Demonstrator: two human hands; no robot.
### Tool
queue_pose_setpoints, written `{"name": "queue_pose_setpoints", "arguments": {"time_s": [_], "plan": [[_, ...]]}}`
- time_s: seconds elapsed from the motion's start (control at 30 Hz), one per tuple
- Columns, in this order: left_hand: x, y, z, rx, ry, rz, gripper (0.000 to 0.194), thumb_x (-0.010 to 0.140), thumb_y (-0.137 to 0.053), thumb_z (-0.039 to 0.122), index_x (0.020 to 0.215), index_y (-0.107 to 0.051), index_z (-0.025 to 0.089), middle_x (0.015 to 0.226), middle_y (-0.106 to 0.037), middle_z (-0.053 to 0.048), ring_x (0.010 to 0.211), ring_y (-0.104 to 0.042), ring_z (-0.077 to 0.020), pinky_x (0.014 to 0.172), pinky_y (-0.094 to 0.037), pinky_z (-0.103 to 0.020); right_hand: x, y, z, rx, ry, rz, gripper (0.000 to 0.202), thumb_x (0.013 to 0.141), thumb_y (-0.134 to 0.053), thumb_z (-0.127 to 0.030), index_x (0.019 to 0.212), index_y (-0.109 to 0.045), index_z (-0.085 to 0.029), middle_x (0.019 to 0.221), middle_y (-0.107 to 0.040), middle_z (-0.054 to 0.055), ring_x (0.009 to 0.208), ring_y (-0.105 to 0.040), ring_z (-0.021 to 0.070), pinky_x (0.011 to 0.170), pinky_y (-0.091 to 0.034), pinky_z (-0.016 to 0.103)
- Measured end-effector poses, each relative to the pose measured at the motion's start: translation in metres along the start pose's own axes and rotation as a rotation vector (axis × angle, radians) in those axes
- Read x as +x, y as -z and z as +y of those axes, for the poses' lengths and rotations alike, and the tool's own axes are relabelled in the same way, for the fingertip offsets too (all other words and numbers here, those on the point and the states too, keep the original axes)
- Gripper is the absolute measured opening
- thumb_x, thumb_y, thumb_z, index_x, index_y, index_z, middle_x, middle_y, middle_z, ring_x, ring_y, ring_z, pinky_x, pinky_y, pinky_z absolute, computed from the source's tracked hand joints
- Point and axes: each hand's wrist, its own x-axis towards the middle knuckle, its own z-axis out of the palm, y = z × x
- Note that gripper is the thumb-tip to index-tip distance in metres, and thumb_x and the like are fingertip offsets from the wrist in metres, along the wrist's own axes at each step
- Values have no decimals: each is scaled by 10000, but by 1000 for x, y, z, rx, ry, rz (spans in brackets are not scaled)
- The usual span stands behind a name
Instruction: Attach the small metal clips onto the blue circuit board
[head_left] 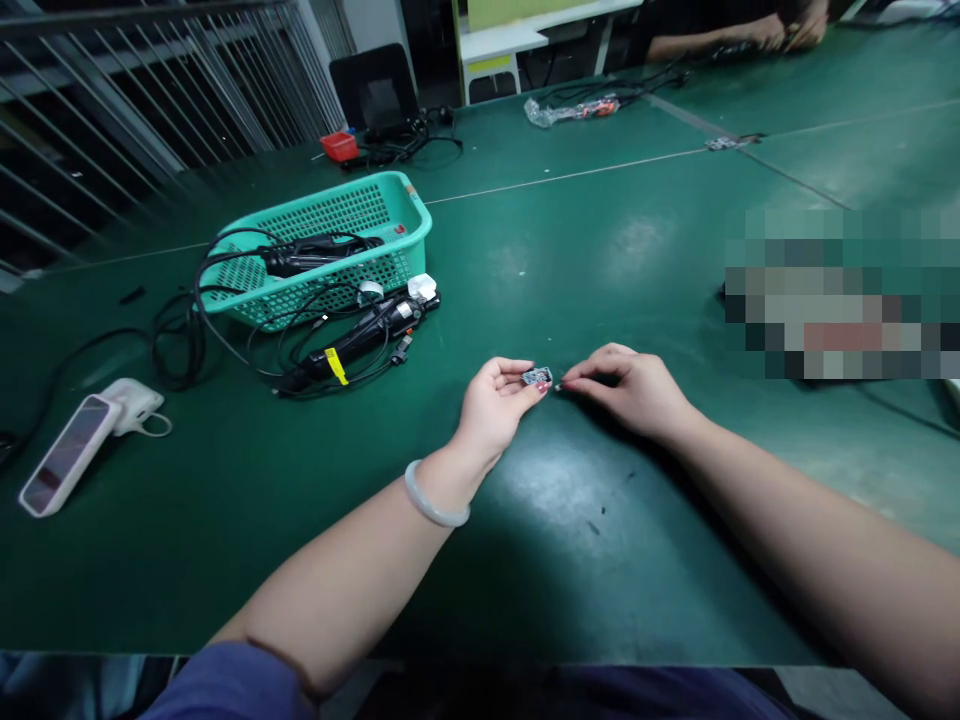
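Between the thumb and fingers of my left hand [495, 398] is a small circuit board [535, 376], greyish and densely patterned. My right hand [630, 388] is closed in a pinch just right of the board. At its fingertips shows a tiny light-coloured piece [558, 387], too small to name. The two hands nearly meet above the green table [480, 560], and the tiny piece sits close to the board's right edge. A few small dark specks [593, 527] lie on the table below my right hand.
A teal plastic basket [420, 215] at the left holds a black corded tool [315, 253]. Another black tool with a yellow tag [360, 340] lies before it among cables. A white-framed device [71, 455] lies further left. Another person's hands [787, 35] are far right, and a blurred patch [832, 300] covers something.
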Motion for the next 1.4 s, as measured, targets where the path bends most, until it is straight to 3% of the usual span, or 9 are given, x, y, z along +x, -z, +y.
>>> {"name": "queue_pose_setpoints", "arguments": {"time_s": [0.13, 0.33, 0.5, 0.77, 0.87, 1.0, 1.17, 1.4], "plan": [[0, 0, 0, -1, -2, 0, 293, 635, -747, 99, 869, -576, 140, 846, -690, -36, 833, -674, -136, 931, -474, -374, 1, -2, 1, -235, 114, -22, 130, 811, -647, -273, 807, -767, -221, 816, -707, 62, 813, -571, 214, 792, -497, 381], [-1, 0, 1, -15, -2, 1, 300, 630, -751, 93, 869, -576, 140, 820, -687, -31, 811, -670, -131, 935, -472, -380, -3, 2, 3, -247, 166, -83, 192, 858, -594, -276, 959, -739, -200, 910, -719, 67, 852, -585, 208, 820, -483, 366], [-2, -1, 3, -10, 2, 7, 295, 635, -734, 62, 868, -569, 136, 814, -682, -26, 805, -669, -122, 931, -476, -363, -2, -2, 0, -378, 161, -93, 192, 882, -545, -251, 852, -713, -161, 879, -709, 81, 827, -575, 221, 797, -466, 357], [-2, 0, 3, 17, 5, -28, 313, 631, -739, 71, 883, -565, 134, 818, -675, -26, 806, -671, -126, 907, -484, -348, 1, -7, 7, -495, 225, -23, 172, 853, -545, -177, 771, -696, -158, 780, -687, 80, 747, -560, 222, 735, -446, 342], [-2, 0, 3, 40, 4, -39, 300, 642, -734, 74, 883, -566, 135, 824, -671, -27, 805, -664, -120, 878, -490, -329, 1, 2, 8, -487, 216, 90, 165, 841, -558, -173, 735, -684, -174, 761, -686, 71, 721, -560, 216, 707, -452, 340], [-3, -1, 2, 78, -3, -47, 291, 645, -732, 71, 883, -576, 136, 809, -658, -17, 781, -644, -102, 834, -493, -298, -1, 12, -8, -452, 247, 267, 172, 850, -559, -190, 717, -668, -201, 757, -683, 61, 710, -562, 209, 681, -457, 344], [-4, -3, 1, 76, 0, -65, 297, 620, -743, 62, 856, -582, 142, 776, -658, -3, 766, -640, -102, 839, -495, -306, -3, 4, -33, -424, 345, 241, 180, 876, -543, -193, 756, -677, -189, 776, -686, 64, 712, -549, 197, 674, -453, 328], [-3, -4, -1, 72, 7, -66, 301, 595, -746, 41, 821, -576, 143, 755, -669, 1, 763, -647, -107, 858, -497, -331, -4, -5, -36, -485, 368, 165, 177, 874, -539, -168, 783, -691, -168, 800, -689, 62, 722, -539, 200, 663, -405, 334]]}}
